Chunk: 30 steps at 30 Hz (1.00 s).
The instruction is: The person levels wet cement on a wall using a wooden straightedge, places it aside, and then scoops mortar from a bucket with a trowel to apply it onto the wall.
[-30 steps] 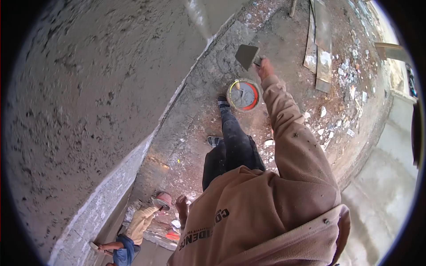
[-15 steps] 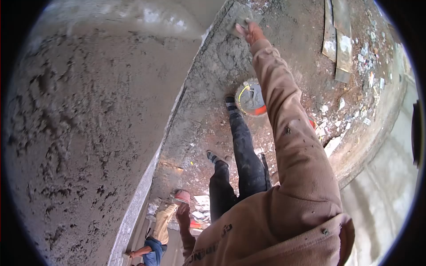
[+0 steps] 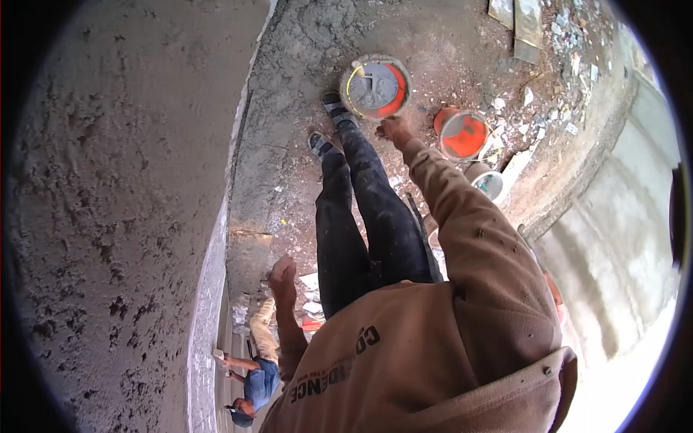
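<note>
Just below the rim of a mortar-filled bucket, my right hand is bare, with its fingers loosely bent and apart. A tool with a light handle rests in the grey mix. My left hand hangs beside my left leg, relaxed and apart from anything, with no object visible in it. The flat plastering tool from the earlier frames is out of view. Both my sandalled feet stand near the bucket.
A rough grey wall fills the left side. An orange bucket and a pale bucket stand to the right, near rubble and boards. At lower left a co-worker holds a tool to the wall.
My right hand has let go of the flat tool and come back from the ground ahead to the bucket. More of the orange and pale buckets now shows, and my left hand is more visible.
</note>
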{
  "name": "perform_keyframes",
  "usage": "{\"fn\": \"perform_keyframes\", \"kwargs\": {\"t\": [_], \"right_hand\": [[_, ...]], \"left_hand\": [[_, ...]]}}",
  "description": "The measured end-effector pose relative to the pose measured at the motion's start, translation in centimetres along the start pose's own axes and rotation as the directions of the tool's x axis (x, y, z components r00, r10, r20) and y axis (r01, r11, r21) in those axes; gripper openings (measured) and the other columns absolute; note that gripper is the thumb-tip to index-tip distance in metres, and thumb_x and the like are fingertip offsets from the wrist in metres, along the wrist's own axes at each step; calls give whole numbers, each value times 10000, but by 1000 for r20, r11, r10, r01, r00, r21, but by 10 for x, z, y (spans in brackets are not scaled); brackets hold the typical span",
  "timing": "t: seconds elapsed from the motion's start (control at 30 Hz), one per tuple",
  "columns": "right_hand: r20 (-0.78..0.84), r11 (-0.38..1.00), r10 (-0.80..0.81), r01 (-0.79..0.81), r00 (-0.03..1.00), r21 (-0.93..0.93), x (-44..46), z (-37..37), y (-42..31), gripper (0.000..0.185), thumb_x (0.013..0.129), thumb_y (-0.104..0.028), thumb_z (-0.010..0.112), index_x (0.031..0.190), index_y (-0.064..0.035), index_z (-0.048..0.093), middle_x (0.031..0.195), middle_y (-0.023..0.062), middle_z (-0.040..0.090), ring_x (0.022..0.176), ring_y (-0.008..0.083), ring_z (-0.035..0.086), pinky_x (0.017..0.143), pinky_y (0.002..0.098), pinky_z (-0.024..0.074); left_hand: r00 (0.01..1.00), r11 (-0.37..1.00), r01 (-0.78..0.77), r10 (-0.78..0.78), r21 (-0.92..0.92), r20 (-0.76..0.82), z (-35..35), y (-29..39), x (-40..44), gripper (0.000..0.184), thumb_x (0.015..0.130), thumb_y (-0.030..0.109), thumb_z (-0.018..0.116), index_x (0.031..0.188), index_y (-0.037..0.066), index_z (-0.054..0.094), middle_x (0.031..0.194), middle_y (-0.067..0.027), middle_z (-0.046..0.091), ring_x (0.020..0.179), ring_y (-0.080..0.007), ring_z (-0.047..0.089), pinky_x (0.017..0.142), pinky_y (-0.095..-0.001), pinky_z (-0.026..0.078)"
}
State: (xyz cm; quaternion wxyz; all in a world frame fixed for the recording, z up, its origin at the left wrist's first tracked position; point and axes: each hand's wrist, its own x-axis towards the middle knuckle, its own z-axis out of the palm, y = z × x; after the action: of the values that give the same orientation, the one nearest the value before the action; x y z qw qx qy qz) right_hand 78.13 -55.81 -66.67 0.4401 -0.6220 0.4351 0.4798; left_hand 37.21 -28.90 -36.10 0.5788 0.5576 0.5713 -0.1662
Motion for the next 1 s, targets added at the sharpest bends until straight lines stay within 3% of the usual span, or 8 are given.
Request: {"fn": "perform_keyframes", "kwargs": {"t": [0.1,0.17,0.5,0.63,0.73,0.83,0.93,1.0], "right_hand": [[74,891,-351,358,933,-280,28,-26,57,284,896,-132,511,1135,7,577,992,224,668,879,355,674,719,509,538],[306,141,-806,665,508,-733,36,-25,69,256,932,-137,490,1139,-24,590,1024,194,679,883,392,668,783,438,554],[645,-609,-764,315,15,-728,179,58,-62,436,965,-209,424,1393,-140,466,1410,155,484,1111,314,574,901,498,465],[446,-628,-453,79,771,-774,143,54,-23,296,933,-186,464,1173,-98,614,1016,132,644,963,230,645,716,429,507],[468,-475,-707,135,530,-870,189,3,38,242,933,-172,475,1111,-42,573,903,63,636,788,224,639,635,392,486],[331,25,1,331,944,-943,202,-1,-6,217,923,-188,507,1045,-30,592,914,96,660,827,236,661,655,412,506],[849,-793,-266,397,456,-461,254,-40,47,207,929,-231,524,978,-39,584,916,164,682,807,318,679,661,446,527],[441,-97,-682,525,584,-846,228,-62,70,204,934,-244,526,941,-43,562,866,210,667,764,401,653,642,476,527]], "left_hand": [[996,999,42,-39,-33,84,20,-8,53,358,915,85,635,1237,-54,565,1152,-119,633,1068,-196,608,947,-303,486],[995,996,41,-33,-78,99,22,-40,91,361,915,81,632,1244,-51,562,1152,-107,628,1065,-194,607,954,-304,480],[994,968,30,-3,-248,109,160,-87,168,403,910,143,669,1243,-57,563,1168,-121,621,1082,-192,599,956,-305,474],[989,966,74,-38,-249,146,222,-77,201,427,915,180,678,1252,-53,555,1192,-160,620,1130,-223,595,967,-314,478],[971,976,-12,64,-220,231,268,-52,246,440,916,207,677,1259,-41,555,1200,-182,621,1145,-243,598,956,-331,489],[931,983,-110,155,-150,331,312,-17,299,474,921,192,671,1313,-28,518,1218,-141,610,1116,-200,594,971,-308,471],[919,939,-339,316,64,235,346,24,348,652,842,220,742,1372,-18,447,1295,-234,562,1180,-290,579,985,-373,471],[896,851,-444,419,282,146,361,32,377,797,798,197,781,1432,-33,355,1338,-239,525,1195,-291,563,1002,-371,460]]}}
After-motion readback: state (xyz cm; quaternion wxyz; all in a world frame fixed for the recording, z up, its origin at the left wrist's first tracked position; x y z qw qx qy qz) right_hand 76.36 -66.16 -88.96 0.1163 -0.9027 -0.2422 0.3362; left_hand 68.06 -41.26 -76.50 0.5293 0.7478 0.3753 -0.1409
